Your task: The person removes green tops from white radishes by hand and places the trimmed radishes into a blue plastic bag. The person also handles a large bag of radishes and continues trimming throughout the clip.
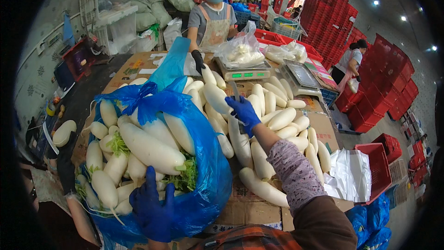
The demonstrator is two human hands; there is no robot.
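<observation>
My left hand point(152, 201), in a blue rubber glove, is over the near rim of a blue plastic bag point(211, 194) full of white radishes, its index finger pointing up near a large radish point(149, 146); it appears to hold nothing. Some radishes in the bag bear green leaf stubs and thin roots. My right hand point(242, 113), also gloved in blue, is past the bag over the table's radish pile, gripping a knife point(235, 91) whose blade points away from me. A trimmed radish point(215, 97) lies against its fingers; whether they grip it too, I cannot tell.
Across the cardboard-covered table point(258, 215), a masked person's black-gloved hand point(198, 60) touches a radish near a scale point(246, 73) holding a bagged load. Another scale point(301, 76) stands right of it. At left, a co-worker's black-gloved hand point(67, 159) holds a radish. A red crate point(378, 170) is at right.
</observation>
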